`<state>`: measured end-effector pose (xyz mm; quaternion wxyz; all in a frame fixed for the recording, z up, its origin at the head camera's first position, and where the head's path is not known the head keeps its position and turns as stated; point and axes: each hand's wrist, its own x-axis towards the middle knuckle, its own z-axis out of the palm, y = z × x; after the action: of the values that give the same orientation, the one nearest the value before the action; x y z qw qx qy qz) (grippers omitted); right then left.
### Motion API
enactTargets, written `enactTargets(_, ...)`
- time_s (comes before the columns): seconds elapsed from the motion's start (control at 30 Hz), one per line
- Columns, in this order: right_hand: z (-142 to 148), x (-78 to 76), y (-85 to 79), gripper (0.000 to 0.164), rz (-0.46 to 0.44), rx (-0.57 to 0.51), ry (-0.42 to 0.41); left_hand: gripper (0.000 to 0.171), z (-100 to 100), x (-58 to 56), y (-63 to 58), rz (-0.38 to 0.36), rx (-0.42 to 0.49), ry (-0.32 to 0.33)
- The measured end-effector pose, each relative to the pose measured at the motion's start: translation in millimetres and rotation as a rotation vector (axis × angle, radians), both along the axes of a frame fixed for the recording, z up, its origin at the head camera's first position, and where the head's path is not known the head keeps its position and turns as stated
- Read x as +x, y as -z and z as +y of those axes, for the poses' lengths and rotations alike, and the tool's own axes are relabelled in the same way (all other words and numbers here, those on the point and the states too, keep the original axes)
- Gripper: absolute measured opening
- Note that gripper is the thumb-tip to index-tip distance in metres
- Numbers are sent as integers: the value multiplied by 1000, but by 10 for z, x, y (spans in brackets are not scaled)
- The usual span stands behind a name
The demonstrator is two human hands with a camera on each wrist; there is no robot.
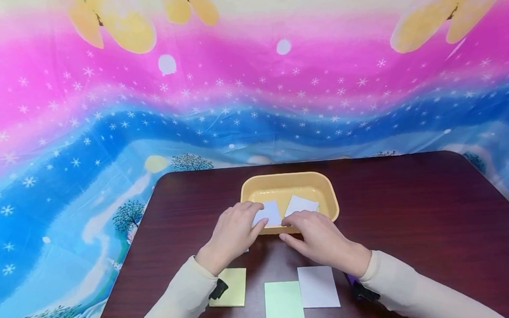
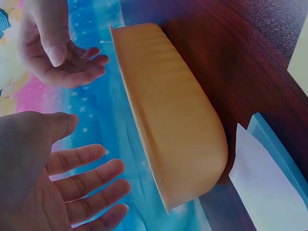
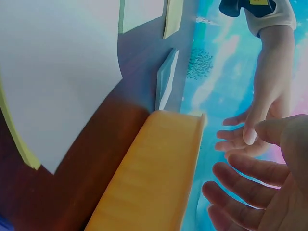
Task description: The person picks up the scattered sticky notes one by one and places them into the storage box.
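A yellow plastic basin [image 1: 288,180] stands near the table's far edge. Inside it lie a pale lilac paper square [image 1: 272,212] on the left and a white paper square [image 1: 301,204] on the right, tilted. Over the basin's near-left rim hovers my left hand [image 1: 237,228], its fingers [image 2: 91,185] apart and loosely bent around nothing. My right hand [image 1: 322,237] is over the near-right rim, also holding nothing, with its fingers [image 3: 245,185] spread and relaxed. In the left wrist view the basin's outer side [image 2: 168,110] is beside both hands.
Nearer me on the dark red table [image 1: 397,208] lie a yellow pad [image 1: 235,286], a green pad [image 1: 284,303] and a white paper square [image 1: 319,286]. A blue pad [image 2: 276,149] with white paper on it is left of centre. Behind hangs a printed cloth [image 1: 251,101].
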<state>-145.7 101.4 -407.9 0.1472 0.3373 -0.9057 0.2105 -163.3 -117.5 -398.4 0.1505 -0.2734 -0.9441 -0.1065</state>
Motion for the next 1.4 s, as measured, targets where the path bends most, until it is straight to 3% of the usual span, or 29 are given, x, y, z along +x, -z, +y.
enactTargets(1.2, -188, 87, 140, 27, -51, 8, -58, 36, -301, 18, 129, -22, 30, -99)
enactTargets(1.4, -226, 92, 165, 27, -53, 15, -69, 38, -360, 12, 159, -60, 20, -135)
